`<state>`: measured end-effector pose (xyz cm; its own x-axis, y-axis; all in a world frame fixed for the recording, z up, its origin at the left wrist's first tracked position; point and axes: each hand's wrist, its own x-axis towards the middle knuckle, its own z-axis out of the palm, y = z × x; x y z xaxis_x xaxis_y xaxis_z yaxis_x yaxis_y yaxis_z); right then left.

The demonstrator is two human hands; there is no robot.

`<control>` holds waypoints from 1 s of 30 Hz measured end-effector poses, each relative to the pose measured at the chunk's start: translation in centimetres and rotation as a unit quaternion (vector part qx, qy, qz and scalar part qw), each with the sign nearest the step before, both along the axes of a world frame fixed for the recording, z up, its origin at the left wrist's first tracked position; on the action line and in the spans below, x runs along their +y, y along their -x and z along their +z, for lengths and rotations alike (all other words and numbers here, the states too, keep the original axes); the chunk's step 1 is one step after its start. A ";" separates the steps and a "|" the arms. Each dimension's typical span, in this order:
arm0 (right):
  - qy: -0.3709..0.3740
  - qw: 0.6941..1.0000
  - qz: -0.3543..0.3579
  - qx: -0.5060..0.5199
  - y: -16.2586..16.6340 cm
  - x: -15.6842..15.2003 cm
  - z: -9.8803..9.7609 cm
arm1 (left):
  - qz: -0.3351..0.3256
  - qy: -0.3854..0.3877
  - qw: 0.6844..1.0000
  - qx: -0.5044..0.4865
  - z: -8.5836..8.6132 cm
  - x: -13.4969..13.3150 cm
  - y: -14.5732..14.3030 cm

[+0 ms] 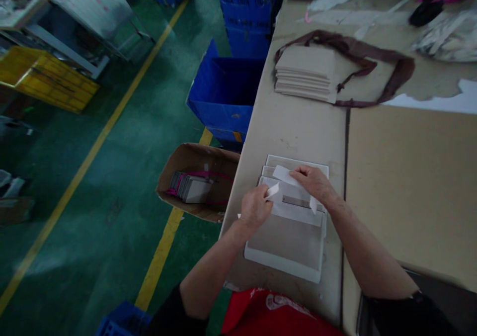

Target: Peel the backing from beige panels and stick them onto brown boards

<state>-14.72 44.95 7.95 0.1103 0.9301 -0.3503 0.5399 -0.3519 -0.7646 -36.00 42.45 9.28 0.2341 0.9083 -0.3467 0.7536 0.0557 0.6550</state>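
My left hand (pixel 255 208) is closed on a small white paper piece (pixel 273 191), whose end sticks out past the fingers. With fingertips pinched, my right hand (pixel 312 181) grips the edge of a white paper strip (pixel 282 173). Both hands are over flat, pale-bordered panels (pixel 285 239) that overlap one another on the table. A wide white band (pixel 298 213) crosses the front panel, with a narrow greyish bar (pixel 296 202) showing between my hands. Whether the strip is stuck to the panel cannot be made out.
Beige table (pixel 298 127) bears a stack of grey boards (pixel 305 72) ringed by a brown cloth strip (pixel 395 77). Left of the table stand a cardboard box (pixel 197 209) with grey pieces inside and blue bins (pixel 223 110). A yellow crate (pixel 48 80) is across the green floor.
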 end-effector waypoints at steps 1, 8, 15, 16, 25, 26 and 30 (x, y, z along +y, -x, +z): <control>-0.001 1.000 0.009 -0.006 0.4 0.5 -0.1 | -0.034 -0.029 0.998 0.052 -0.4 0.2 -0.3; -0.002 0.998 0.049 -0.046 1.7 2.4 -1.8 | -0.177 -0.121 0.966 0.142 -3.3 1.0 -1.2; -0.018 0.994 0.084 -0.068 1.7 3.1 -3.4 | -0.203 -0.105 0.958 0.173 -4.3 1.3 -1.0; -0.017 0.994 0.084 -0.068 1.7 3.1 -3.5 | -0.202 -0.105 0.959 0.172 -4.3 1.2 -1.0; -0.008 0.993 0.090 -0.072 1.8 3.4 -3.6 | -0.192 -0.128 0.960 0.160 -4.6 1.1 -0.8; -0.009 0.994 0.088 -0.071 1.8 3.4 -3.5 | -0.187 -0.131 0.961 0.157 -4.7 1.0 -0.8; -0.021 0.996 0.063 -0.066 1.7 3.4 -2.6 | -0.180 -0.134 0.962 0.156 -4.5 0.9 -0.8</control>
<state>-16.46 48.35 5.36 0.0347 0.9530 -0.3009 0.6748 -0.2444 -0.6964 -35.19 43.34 4.78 0.4727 0.8546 -0.2149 0.8545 -0.3849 0.3488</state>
